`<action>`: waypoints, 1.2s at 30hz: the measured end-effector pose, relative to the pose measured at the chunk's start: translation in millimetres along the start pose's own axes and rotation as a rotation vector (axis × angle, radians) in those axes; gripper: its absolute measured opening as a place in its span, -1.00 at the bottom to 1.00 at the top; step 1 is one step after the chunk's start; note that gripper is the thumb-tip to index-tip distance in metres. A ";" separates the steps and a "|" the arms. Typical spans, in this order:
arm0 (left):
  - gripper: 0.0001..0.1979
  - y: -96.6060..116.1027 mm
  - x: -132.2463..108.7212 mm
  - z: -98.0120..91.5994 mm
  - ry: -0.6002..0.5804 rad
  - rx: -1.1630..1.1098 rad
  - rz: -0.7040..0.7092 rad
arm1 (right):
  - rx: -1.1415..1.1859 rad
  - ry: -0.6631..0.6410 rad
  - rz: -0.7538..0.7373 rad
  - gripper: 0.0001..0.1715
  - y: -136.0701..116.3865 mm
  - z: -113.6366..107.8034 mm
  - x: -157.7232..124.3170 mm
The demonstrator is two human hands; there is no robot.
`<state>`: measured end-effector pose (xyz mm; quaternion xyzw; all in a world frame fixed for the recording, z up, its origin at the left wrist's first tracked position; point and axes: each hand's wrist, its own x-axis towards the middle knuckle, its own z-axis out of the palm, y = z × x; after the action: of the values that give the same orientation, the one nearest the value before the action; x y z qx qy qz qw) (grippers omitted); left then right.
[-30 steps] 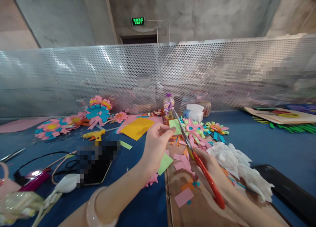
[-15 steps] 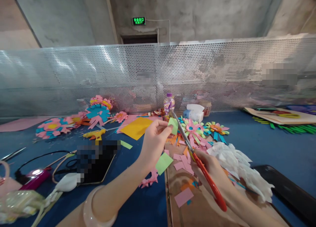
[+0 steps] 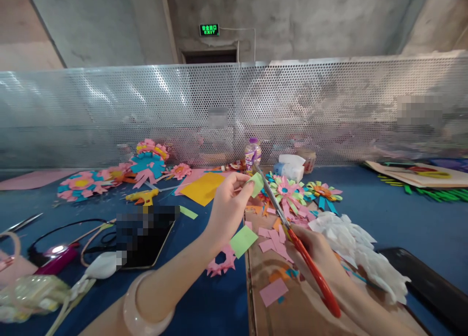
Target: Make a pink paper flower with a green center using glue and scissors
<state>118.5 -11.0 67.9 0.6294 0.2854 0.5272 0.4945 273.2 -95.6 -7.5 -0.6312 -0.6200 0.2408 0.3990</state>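
My left hand [image 3: 227, 207] is raised over the table and pinches a small green paper piece [image 3: 256, 184] between thumb and fingers. My right hand [image 3: 317, 250] grips red-handled scissors [image 3: 292, 238], whose blades point up and away toward the green piece and touch its right edge. Below the hands lie pink, orange and green paper scraps [image 3: 272, 241] on a brown cardboard sheet [image 3: 288, 311]. A pale bangle sits on my left wrist.
Finished paper flowers [image 3: 292, 189] and more flowers [image 3: 146, 161] lie on the blue table. A yellow sheet [image 3: 203, 187], a glue gun [image 3: 142, 197], a small bottle [image 3: 252, 156], a phone [image 3: 144, 241], white crumpled paper [image 3: 360, 250] and a perforated metal screen [image 3: 109, 111] surround them.
My left hand has turned the green piece slightly and shifted it a little left and up. The scissors stay at its edge, and the view has drifted a little.
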 end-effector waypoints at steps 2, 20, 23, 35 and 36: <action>-0.88 2.5 1.2 -1.1 -0.014 -0.005 -0.011 | 0.000 -0.005 -0.006 -0.85 0.4 0.2 -0.1; -0.89 5.2 7.4 -8.6 -0.024 0.130 0.067 | -0.045 0.003 -0.046 -0.81 3.4 -0.9 -0.8; -0.87 7.3 8.2 -9.7 -0.023 0.166 0.092 | -0.057 -0.007 -0.037 -0.80 2.2 -1.4 0.0; -0.88 4.4 20.4 -16.6 0.003 0.103 0.149 | 0.240 0.027 0.187 -0.68 -3.5 -0.6 -2.1; -0.86 3.7 20.4 -16.2 -0.004 0.080 0.134 | 0.278 0.020 0.207 -0.65 -5.1 -0.1 -2.0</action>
<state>108.3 10.9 78.4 0.6673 0.2624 0.5461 0.4331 270.1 -98.0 -3.7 -0.6328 -0.5084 0.3580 0.4615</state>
